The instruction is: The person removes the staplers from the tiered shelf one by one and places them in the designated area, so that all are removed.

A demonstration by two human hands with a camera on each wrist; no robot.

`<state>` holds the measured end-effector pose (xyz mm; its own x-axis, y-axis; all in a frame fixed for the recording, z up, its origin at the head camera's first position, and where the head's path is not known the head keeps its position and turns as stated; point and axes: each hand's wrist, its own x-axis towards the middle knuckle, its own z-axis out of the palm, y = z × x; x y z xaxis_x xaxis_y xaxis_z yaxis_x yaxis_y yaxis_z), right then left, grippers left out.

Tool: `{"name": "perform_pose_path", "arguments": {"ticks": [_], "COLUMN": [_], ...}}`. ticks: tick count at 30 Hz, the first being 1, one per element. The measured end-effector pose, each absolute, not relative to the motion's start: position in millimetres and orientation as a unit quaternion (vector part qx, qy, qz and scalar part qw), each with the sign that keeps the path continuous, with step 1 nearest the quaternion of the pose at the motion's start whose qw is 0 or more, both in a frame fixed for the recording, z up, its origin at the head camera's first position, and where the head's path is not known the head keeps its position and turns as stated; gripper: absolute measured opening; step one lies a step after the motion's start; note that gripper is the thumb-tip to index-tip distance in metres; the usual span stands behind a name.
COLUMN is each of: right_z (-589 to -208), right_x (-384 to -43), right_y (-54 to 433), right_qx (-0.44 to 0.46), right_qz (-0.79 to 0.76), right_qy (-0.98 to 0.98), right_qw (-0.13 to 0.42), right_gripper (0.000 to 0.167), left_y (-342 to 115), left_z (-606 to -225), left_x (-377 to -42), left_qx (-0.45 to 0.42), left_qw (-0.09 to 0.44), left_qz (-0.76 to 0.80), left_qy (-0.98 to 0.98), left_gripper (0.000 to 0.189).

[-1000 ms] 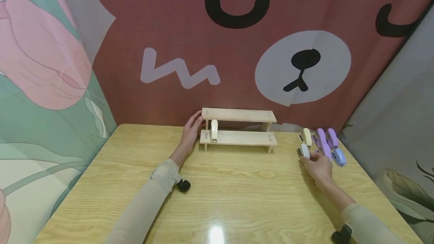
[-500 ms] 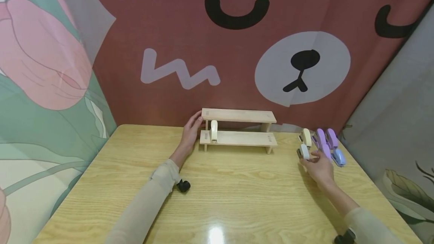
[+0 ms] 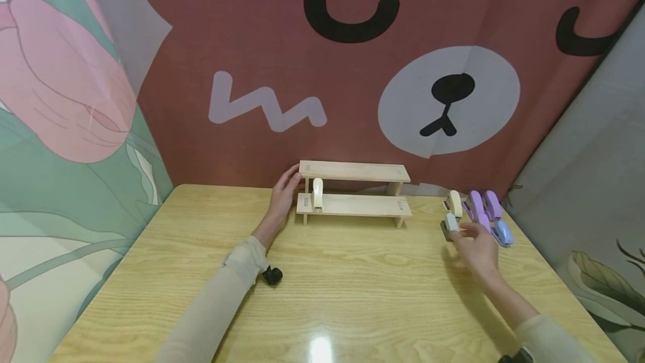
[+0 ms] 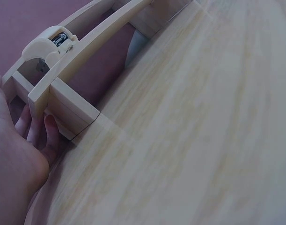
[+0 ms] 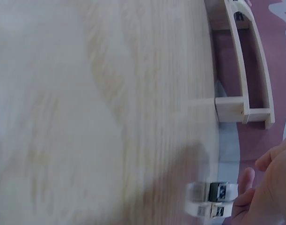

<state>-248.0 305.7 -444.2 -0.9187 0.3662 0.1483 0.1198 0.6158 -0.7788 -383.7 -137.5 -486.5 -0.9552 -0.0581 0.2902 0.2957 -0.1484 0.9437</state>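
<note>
My left hand (image 3: 284,198) grips the left end of a two-tier wooden shelf (image 3: 363,206); in the left wrist view its fingers (image 4: 51,133) curl by the shelf's end and leg. On the lower tier, near the left end, stands a cream stapler (image 3: 317,194). At the right of the table my right hand (image 3: 477,248) pinches a small white stapler (image 3: 451,222) by its near end. The right wrist view shows the white stapler (image 5: 196,209) blurred at the fingertips.
Around the right hand stand a second cream stapler (image 3: 454,203), several purple staplers (image 3: 492,205) and a blue stapler (image 3: 502,233), close together near the table's right edge. A curtain with a bear print (image 3: 353,99) hangs behind the table (image 3: 322,279).
My right hand has shifted slightly to the right and turned a little, and the white stapler tilts in its fingers. The left hand and the shelf have stayed put.
</note>
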Motion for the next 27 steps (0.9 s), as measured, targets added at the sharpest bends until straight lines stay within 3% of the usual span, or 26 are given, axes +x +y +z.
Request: {"name": "perform_pose_path", "arguments": {"ticks": [12, 27], "right_z": [-433, -432], "right_x": [-246, -241], "right_y": [269, 230], "right_qx": [-0.104, -0.082], "right_qz": [0.435, 0.487], "right_qy": [-0.869, -0.857], "right_qw": [0.213, 0.148], "right_gripper": [0.023, 0.022], "left_y": [-138, -137], "left_z": [-485, -486], "left_x": [-382, -383], "left_qx": [-0.085, -0.087], "left_qw": [0.110, 0.108], "left_qz": [-0.755, -0.756], "left_qy": [-0.641, -0.640], "left_gripper": [0.052, 0.051]}}
